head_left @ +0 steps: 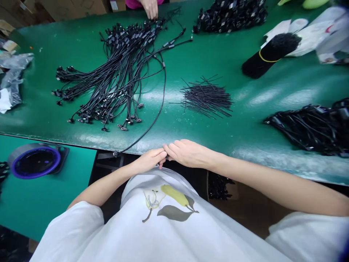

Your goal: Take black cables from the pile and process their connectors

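My left hand (151, 159) and my right hand (183, 152) meet at the front edge of the table, close to my body. The fingers of both are closed and pressed together at the tips. Whatever they pinch is hidden, apart from a tiny light spot under the left fingers. Left of them, the connector end of one black cable (164, 83) hangs at the table edge. Further back spreads a large heap of black cables (120, 62) with plug ends. A loose pile of short black ties (207, 97) lies beyond my right hand.
On the green table (163, 125), a banded black bundle (259, 62) stands at the right, near plastic bags (331, 31). More cables (308, 127) lie front right and a dark heap (231, 16) at the back. Another person's hand (150, 8) touches the cable heap. A purple-rimmed round object (35, 177) sits lower left.
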Tool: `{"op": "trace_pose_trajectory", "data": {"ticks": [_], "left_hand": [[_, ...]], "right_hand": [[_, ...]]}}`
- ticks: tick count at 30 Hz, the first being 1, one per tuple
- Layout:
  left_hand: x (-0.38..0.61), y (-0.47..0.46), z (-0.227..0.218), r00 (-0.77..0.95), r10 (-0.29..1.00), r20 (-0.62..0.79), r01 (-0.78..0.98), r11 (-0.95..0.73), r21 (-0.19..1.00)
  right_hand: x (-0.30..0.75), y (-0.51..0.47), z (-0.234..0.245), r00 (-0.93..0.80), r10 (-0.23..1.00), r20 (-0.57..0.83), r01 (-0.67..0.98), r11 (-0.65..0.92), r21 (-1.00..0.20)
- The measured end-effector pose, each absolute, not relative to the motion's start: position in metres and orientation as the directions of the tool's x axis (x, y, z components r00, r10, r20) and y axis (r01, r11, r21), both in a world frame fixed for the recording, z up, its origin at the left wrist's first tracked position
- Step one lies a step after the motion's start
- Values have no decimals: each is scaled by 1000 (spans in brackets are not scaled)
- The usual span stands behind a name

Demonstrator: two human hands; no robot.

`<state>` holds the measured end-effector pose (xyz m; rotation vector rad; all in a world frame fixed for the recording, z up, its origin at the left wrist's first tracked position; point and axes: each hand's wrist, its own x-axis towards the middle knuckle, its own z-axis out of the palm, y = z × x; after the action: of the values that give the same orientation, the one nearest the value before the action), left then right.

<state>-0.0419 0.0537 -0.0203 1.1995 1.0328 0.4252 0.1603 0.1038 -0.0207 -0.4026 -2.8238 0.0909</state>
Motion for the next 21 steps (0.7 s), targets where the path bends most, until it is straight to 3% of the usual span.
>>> {"op": "trace_pose_trajectory", "data": {"ticks": [3, 5, 7, 9, 11, 14, 16, 19, 21], "left_hand": [[-41, 52, -20, 565, 691, -451, 144, 456, 878], [-39, 52, -18, 557, 691, -461, 198, 429, 881], [-36, 53, -16, 488, 758, -433, 403, 244, 882], [-33, 55, -14, 431, 830, -353, 617, 14, 787], [-32, 56, -14, 446, 842, -304, 709, -125, 694], [-34, 55, -19, 517, 786, -340, 719, -184, 670], [-37, 53, -25, 503, 778, -377, 719, -135, 682], [-38, 51, -37, 429, 782, -452, 646, 84, 759], [-38, 54, -42, 350, 810, -471, 460, 290, 839]], "right_hand": [[166, 103, -21, -913, 225, 340, 195, 973, -120], [169, 103, -19, -911, 229, 345, 211, 973, -89], [170, 102, -18, -915, 253, 314, 262, 965, -13], [170, 101, -20, -918, 287, 274, 308, 951, 37], [167, 100, -26, -922, 313, 228, 325, 946, 16], [163, 97, -38, -930, 339, 140, 329, 940, -89], [165, 100, -43, -929, 357, 92, 335, 922, -193], [184, 127, -43, -913, 394, 103, 305, 830, -466], [203, 165, -40, -800, 571, 181, 374, 712, -594]]}}
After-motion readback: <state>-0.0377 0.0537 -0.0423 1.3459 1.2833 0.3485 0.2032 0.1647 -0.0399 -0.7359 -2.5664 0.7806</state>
